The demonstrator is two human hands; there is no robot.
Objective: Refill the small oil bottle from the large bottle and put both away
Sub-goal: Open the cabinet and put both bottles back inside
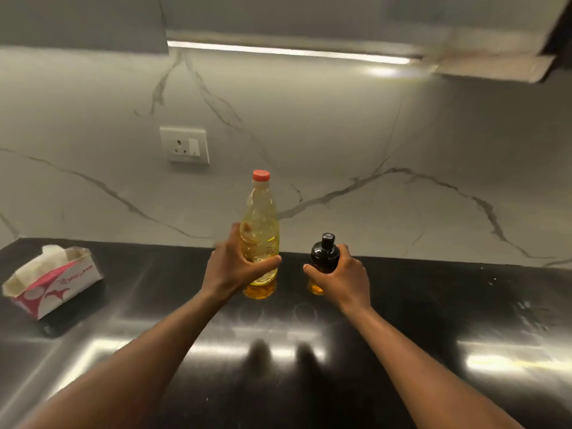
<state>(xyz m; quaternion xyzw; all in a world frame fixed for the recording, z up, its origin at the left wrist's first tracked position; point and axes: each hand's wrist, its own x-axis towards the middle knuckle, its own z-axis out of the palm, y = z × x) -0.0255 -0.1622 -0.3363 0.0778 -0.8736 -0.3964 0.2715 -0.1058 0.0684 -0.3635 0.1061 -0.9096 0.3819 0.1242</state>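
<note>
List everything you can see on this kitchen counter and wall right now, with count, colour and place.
large oil bottle: one, clear with yellow oil and a red cap, upright at counter centre
small oil bottle: one, black top, amber oil, just right of the large one
tissue box: one, white and pink, far left on the counter
wall socket: one, white, on the backsplash
light strip: one, lit white, under the cabinet
countertop: one, glossy black
backsplash: one, white marble, grey veins
left hand: grips the large bottle
right hand: grips the small bottle
</note>
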